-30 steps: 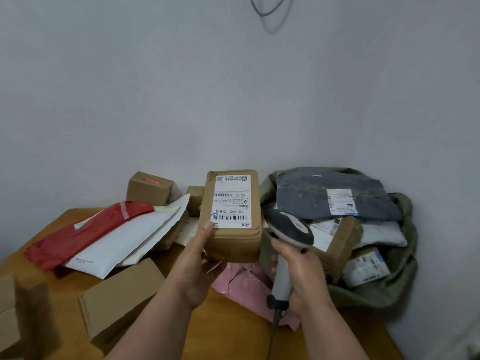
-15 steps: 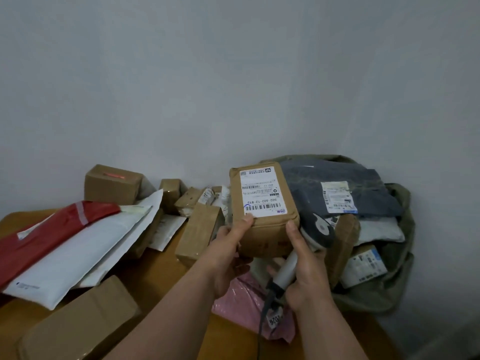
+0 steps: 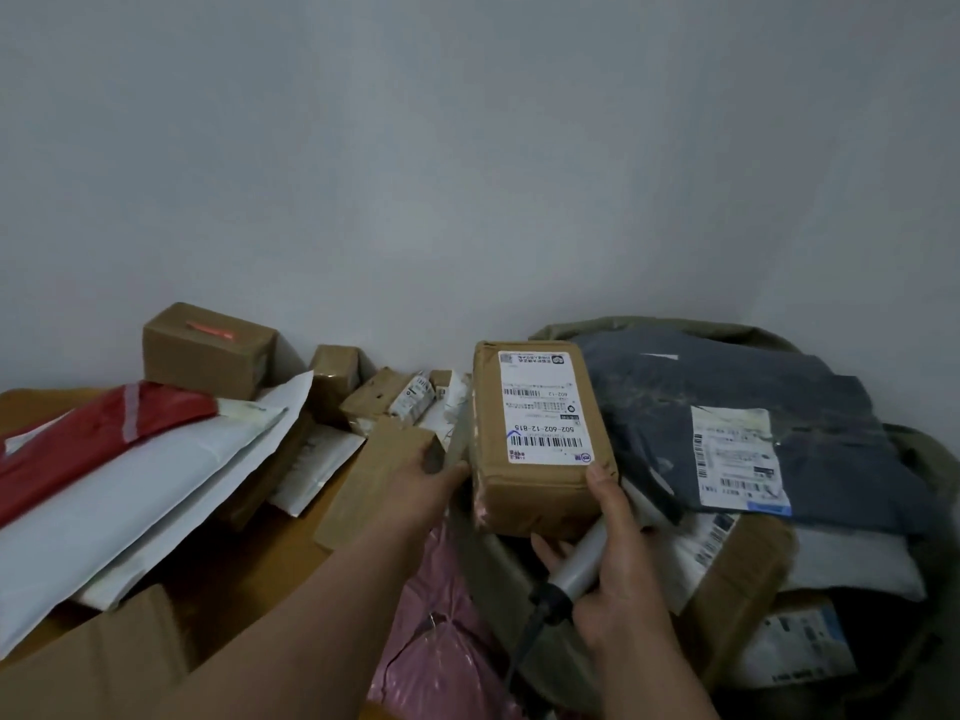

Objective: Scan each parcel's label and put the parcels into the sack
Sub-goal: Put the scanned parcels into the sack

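A brown cardboard parcel (image 3: 488, 449) with a white barcode label facing me hangs at the left edge of the green-grey sack (image 3: 924, 459). My left hand (image 3: 421, 485) holds its lower left edge. My right hand (image 3: 618, 579) grips the grey handle of the scanner (image 3: 576, 563), with its thumb pressed on the parcel's lower right corner; the scanner's head is hidden behind the parcel. The sack holds a dark grey mailer (image 3: 727, 407), a brown box (image 3: 737, 579) and a white mailer (image 3: 852, 563).
On the wooden table (image 3: 291, 537) lie a red mailer (image 3: 88, 433), white mailers (image 3: 130, 501), several brown boxes including one at the back (image 3: 208, 350), a flat box (image 3: 374, 480) and a pink mailer (image 3: 441, 641). A grey wall stands right behind.
The labelled parcel has moved right, from above the table to the sack's edge. The scanner went from beside the parcel to under and behind it, and my right thumb now touches the parcel.
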